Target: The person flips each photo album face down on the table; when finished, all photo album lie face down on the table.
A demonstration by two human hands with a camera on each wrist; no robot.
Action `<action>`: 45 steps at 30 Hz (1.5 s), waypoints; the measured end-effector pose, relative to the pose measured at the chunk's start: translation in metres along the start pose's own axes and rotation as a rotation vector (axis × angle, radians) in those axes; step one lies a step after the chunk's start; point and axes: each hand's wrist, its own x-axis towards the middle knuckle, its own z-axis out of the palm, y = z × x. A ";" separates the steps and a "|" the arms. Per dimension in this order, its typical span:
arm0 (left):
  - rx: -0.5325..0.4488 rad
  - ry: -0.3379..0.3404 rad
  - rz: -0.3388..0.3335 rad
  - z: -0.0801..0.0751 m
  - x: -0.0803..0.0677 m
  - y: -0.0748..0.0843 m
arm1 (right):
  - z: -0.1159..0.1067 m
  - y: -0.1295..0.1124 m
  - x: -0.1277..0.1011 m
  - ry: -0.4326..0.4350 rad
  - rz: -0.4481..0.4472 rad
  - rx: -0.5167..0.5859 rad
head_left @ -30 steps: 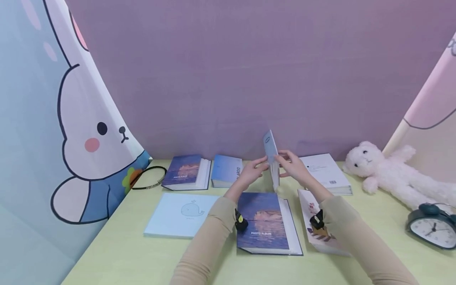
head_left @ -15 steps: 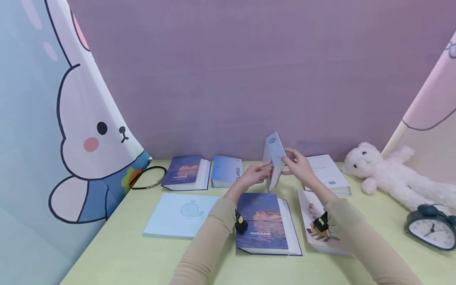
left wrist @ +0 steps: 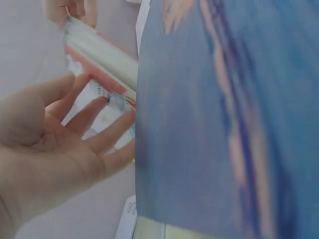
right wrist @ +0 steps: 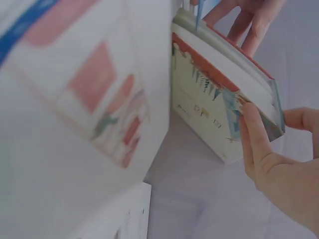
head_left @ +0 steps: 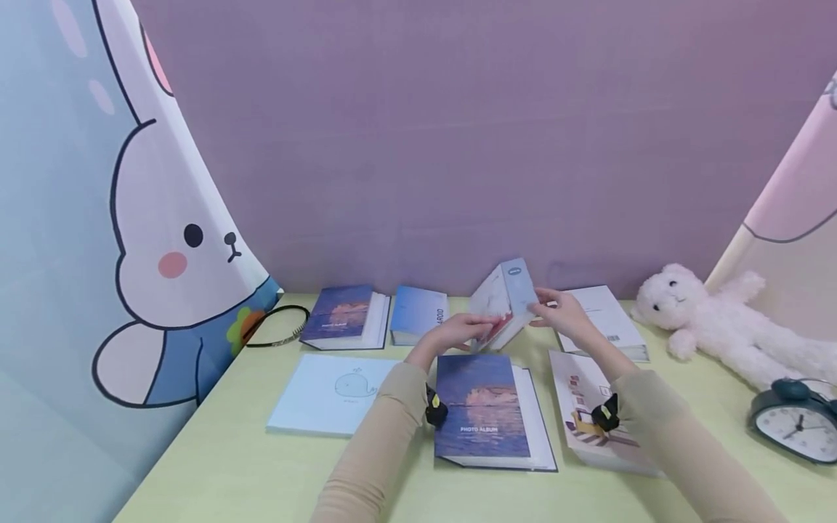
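Note:
A thick photo album (head_left: 519,290) with a pale blue spine and an illustrated cover is held tilted above the back of the table. My right hand (head_left: 565,318) pinches its right end; in the right wrist view, fingers (right wrist: 255,132) lie on the cover and the thumb is at the opposite side. My left hand (head_left: 458,332) touches the album's left cover from below. Its fingers (left wrist: 89,117) are spread and fairly straight in the left wrist view. Just in front lies a purple PHOTO ALBUM (head_left: 480,403).
Behind stand another purple album (head_left: 336,312), a blue Polaroid album (head_left: 415,312) and a white album (head_left: 598,319). A whale-print album (head_left: 327,396) and an illustrated one (head_left: 582,407) lie nearer. A headband (head_left: 277,341), plush bear (head_left: 713,312) and alarm clock (head_left: 794,421) are at the sides.
The held album has turned from nearly edge-on and upright to a lower, leaning pose, showing its spine and cover. My right hand has moved right; my left fingers have slid lower along the cover.

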 end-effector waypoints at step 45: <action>0.165 0.100 -0.061 -0.020 -0.007 -0.052 | -0.016 0.037 0.003 -0.247 0.232 -0.211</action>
